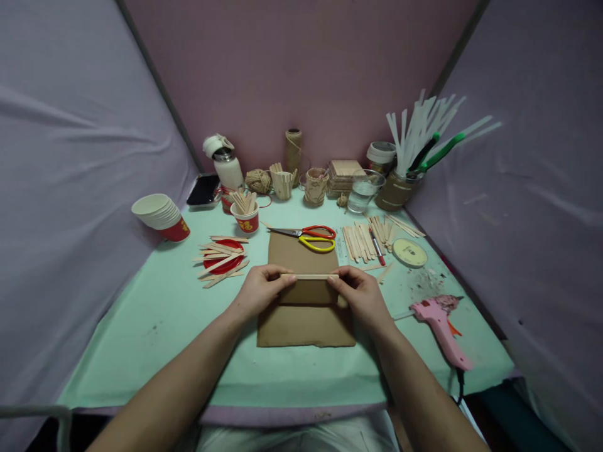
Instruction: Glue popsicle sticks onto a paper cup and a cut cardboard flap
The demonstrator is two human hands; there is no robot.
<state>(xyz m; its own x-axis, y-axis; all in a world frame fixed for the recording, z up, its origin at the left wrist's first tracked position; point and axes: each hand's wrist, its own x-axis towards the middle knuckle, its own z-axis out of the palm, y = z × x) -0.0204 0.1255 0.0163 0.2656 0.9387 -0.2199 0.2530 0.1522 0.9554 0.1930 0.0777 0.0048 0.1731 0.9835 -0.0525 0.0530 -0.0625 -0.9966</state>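
Observation:
A pale wooden craft stick (311,277) stretches level between my two hands. My left hand (264,285) pinches its left end with thumb and fingers, and my right hand (357,290) pinches the right end the same way. Under them lies brown cardboard (306,328); a darker band crosses it below the stick, and I cannot tell whether that is shadow or a second piece. Scissors (308,237) with one red and one yellow handle rest on the cardboard's far end, blades pointing left.
Loose craft sticks lie on a red plate (222,256) at left and in a row (358,243) with a pen (377,246) at right. A pink glue gun (443,329) sits near the right edge. Paper cups (162,216), a bottle (228,166) and a water cup (362,190) stand farther back.

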